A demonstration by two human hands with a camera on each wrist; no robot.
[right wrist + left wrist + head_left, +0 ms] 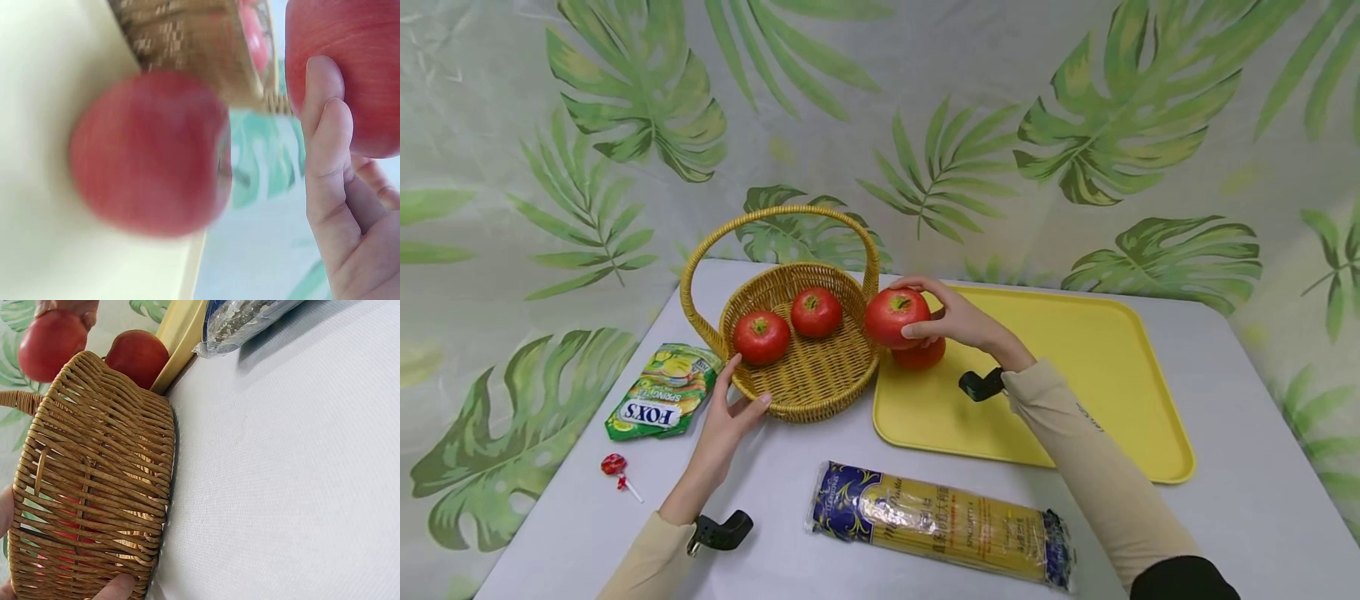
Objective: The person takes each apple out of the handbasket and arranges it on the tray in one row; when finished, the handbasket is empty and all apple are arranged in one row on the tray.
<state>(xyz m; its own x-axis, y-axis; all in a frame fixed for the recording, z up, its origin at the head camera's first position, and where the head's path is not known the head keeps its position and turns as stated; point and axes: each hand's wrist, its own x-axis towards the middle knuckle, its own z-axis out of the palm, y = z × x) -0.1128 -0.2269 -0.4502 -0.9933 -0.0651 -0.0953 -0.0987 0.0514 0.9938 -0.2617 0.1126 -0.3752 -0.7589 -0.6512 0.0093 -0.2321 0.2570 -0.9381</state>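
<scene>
My right hand [958, 317] grips a red apple [897, 318] between thumb and fingers, level with the basket's right rim. Below it, a second red apple [921, 354] sits on the left end of the yellow tray [1075, 375]; the held apple partly hides it in the head view. The woven basket [805, 408], with a tall arched handle, has two red apples [762, 337] inside. At its front left rim, my left hand [730, 421] holds the basket. In the left wrist view, the thumb [119, 587] lies against the outer wickerwork.
Left of the basket lies a green FOX'S candy bag [666, 392], with a red lollipop [615, 465] in front of it. A spaghetti packet [940, 525] lies along the front of the white table [775, 500]. Leaf-patterned cloth [955, 167] hangs behind.
</scene>
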